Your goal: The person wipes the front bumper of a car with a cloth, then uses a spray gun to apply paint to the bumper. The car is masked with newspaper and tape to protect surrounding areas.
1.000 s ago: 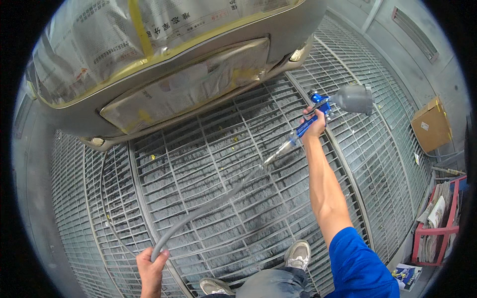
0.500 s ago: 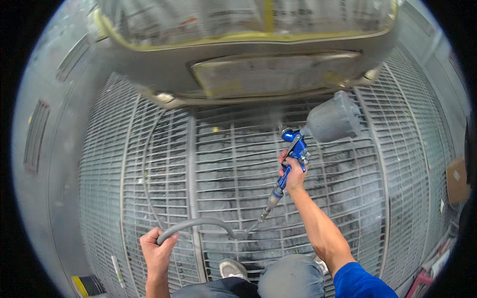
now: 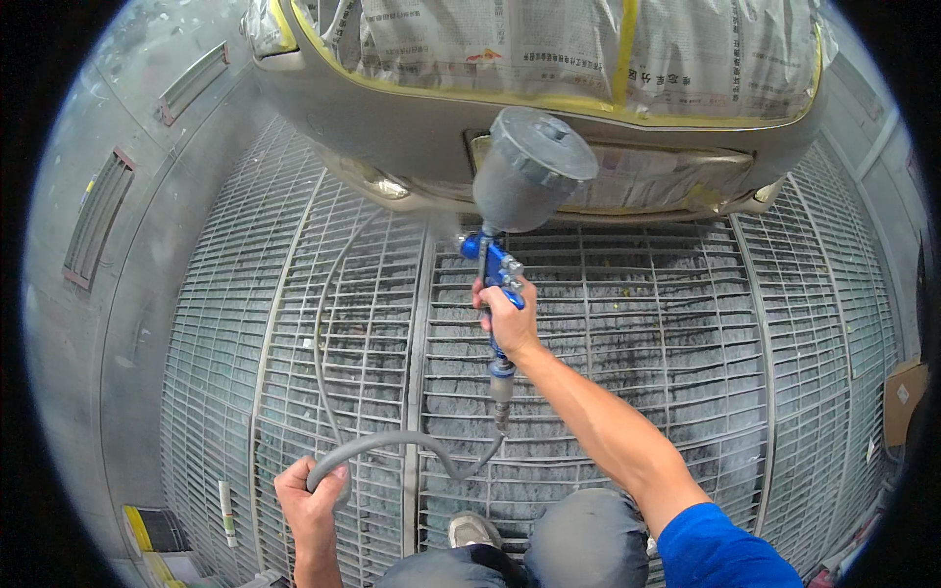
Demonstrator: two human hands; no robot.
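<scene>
My right hand grips a blue spray gun, held upright with a grey cup on top, just in front of the car bumper; a faint haze shows left of its nozzle. The bumper is silver-grey, with newspaper masking and yellow tape above it and a masked panel in its middle. My left hand is closed round a grey hose, which loops up to the fitting below the gun's handle.
A metal grating floor lies under me, with a thin hose running across it toward the car. Grey booth walls stand on both sides. A cardboard box is at the right, and a white tube lies at the lower left.
The view has swung round, bringing the car to the top centre. The gun has moved left in the picture and its cup now stands more upright. My left hand still holds the hose.
</scene>
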